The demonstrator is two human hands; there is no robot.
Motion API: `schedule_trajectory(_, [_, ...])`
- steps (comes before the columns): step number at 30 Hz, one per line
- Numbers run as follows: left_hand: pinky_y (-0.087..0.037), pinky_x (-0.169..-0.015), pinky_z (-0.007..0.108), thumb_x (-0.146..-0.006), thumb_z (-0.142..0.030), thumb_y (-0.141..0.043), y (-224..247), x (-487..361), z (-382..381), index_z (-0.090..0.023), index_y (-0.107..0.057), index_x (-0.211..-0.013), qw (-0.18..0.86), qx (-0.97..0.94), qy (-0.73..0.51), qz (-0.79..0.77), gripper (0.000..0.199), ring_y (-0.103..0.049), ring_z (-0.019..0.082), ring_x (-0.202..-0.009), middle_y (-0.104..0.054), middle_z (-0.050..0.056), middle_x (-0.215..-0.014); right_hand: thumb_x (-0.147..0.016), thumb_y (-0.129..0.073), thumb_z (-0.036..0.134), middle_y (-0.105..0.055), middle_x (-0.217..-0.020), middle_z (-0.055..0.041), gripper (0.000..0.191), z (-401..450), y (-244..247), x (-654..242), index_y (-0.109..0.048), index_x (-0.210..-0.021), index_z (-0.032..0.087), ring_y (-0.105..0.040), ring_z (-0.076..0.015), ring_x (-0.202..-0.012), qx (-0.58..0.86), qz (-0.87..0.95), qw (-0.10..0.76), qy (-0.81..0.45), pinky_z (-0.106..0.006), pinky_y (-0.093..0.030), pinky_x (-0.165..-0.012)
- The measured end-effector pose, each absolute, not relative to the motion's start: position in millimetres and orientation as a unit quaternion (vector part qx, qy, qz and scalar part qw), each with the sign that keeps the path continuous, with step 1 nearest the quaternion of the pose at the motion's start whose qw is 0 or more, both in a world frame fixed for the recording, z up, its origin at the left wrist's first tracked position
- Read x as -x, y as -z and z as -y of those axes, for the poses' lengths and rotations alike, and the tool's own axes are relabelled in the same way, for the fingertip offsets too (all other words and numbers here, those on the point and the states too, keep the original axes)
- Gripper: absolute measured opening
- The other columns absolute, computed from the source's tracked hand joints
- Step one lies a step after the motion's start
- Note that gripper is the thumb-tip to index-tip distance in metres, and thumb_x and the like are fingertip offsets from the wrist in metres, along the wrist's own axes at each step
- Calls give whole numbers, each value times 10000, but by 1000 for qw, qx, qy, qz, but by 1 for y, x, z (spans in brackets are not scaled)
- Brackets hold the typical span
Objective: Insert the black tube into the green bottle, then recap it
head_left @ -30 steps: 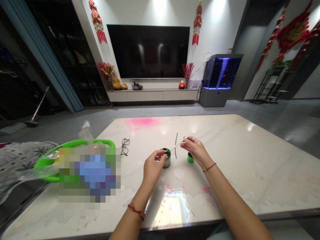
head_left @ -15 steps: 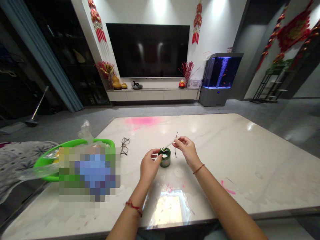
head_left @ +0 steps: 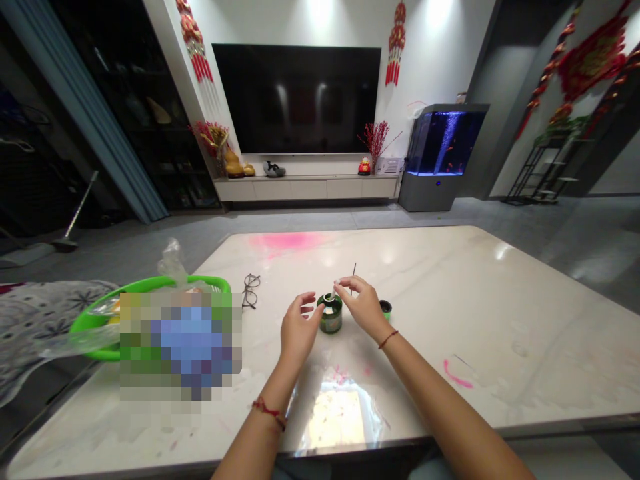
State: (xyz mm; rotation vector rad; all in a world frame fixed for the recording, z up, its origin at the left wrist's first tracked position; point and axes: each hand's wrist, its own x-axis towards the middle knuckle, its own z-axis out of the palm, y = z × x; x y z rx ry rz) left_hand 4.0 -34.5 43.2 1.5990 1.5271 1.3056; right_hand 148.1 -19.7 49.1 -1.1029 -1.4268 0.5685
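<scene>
White stick [head_left: 333, 292] was pinched by right hand [head_left: 366, 307] at mouth of green jar [head_left: 331, 323]; fingers of left hand [head_left: 297, 329] were parted beside it; firmer bracing seemed advisable.

A dark television [head_left: 297, 100] stands above a low cabinet [head_left: 307, 192] (pale-fronted).

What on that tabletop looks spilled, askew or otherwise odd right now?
The pale tabletop carries pink marks: a broad, hazy patch along the far edge, a curved streak on the right, and faint smudges nearer the person. They look like stains, source unclear. The green jar stands upright.
</scene>
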Motion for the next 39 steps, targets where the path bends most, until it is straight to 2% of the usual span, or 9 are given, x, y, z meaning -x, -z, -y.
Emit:
schedule_trajectory(5, [-488, -726, 325, -679, -335, -598, -42, -4, 34, -171, -576, -964, 285, -597, -486, -571, 330, -607, 174, -803, -631, 86, -1007, -756, -556, 239, -656, -863, -51, 102, 24, -50, -143, -640, -785, 189, -591, -166, -859, 494, 679, 513, -182, -307, -433, -834])
schedule_trajectory(9, [-487, -721, 321, -684, -332, -594, -40, -3, 34, -168, -573, -971, 288, -600, -481, -570, 331, -606, 175, -806, -625, 88, -1022, -753, -560, 233, -656, -866, -50, 97, 20, -45, -143, -638, -785, 185, -586, -163, -869, 499, 694, 492, -167, -304, -424, -846])
schedule_trajectory(39, [-486, -705, 312, -686, -309, -584, -39, -3, 32, -173, -601, -922, 303, -608, -467, -566, 273, -615, 181, -809, -637, 79, -995, -730, -574, 180, -660, -824, -38, 78, 17, -47, -144, -652, -732, 182, -597, -152, -831, 483, 682, 510, -202, -289, -437, -815])
